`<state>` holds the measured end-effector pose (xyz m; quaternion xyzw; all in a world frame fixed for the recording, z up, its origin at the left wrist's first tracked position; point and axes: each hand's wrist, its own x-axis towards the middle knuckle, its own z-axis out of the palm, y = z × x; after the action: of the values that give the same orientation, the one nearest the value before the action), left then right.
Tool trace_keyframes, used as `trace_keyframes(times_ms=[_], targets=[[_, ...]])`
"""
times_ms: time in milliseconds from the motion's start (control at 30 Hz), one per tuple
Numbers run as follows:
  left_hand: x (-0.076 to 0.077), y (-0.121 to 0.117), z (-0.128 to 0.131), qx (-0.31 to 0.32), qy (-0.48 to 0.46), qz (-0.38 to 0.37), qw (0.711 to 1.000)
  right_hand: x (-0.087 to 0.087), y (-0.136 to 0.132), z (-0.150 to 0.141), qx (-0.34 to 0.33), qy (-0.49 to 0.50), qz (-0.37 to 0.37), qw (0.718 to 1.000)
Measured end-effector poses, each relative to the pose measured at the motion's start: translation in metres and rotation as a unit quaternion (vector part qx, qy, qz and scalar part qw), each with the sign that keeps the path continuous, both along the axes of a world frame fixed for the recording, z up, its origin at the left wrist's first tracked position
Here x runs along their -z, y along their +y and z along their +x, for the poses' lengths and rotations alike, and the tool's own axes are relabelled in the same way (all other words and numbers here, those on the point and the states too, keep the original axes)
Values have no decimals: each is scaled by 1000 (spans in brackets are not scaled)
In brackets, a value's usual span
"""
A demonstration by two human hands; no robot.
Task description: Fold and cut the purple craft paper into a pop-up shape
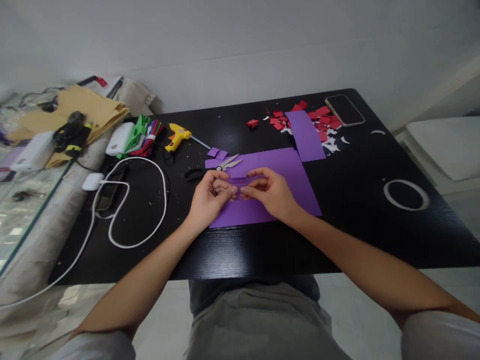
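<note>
Between my two hands is a small folded purple paper piece [238, 175], held over a larger purple sheet [277, 167]. My left hand [213, 196] pinches its left side with thumb and fingers. On the other side my right hand [272, 192] grips the piece in the same way. Fingers hide part of it. Scissors [228, 164] with black handles lie spread just beyond my left hand. Small purple paper pieces [217, 153] rest behind them.
A yellow glue gun [177, 137], bundled coloured strips [144, 137] and a white cable [165, 200] lie left. Red paper scraps [322, 117], a purple strip [305, 136] and a phone [345, 109] are at the back right. A white ring [386, 189] sits right.
</note>
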<state>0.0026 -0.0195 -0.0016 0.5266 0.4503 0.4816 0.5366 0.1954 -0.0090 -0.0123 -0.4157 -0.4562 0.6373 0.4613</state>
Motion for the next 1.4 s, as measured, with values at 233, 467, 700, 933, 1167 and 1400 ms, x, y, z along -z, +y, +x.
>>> trace_keyframes(times_ms=[233, 467, 700, 933, 1167, 1400], targets=[[1, 0, -1, 15, 43, -35, 998, 1, 1, -1, 9, -7, 14, 1000], [0, 0, -2, 19, 58, -49, 997, 1, 1, 0, -18, -8, 1, 1000], [2, 0, -2, 35, 51, -52, 997, 2, 2, 0, -10, -6, 4, 1000], [2, 0, -3, 55, 39, -54, 996, 5, 2, 0, -8, -13, 15, 1000], [2, 1, -4, 74, 44, -77, 993, 0, 2, -1, -6, 6, -21, 1000], [1, 2, -4, 99, 34, -105, 989, -5, 1, 2, -24, 34, -100, 994]])
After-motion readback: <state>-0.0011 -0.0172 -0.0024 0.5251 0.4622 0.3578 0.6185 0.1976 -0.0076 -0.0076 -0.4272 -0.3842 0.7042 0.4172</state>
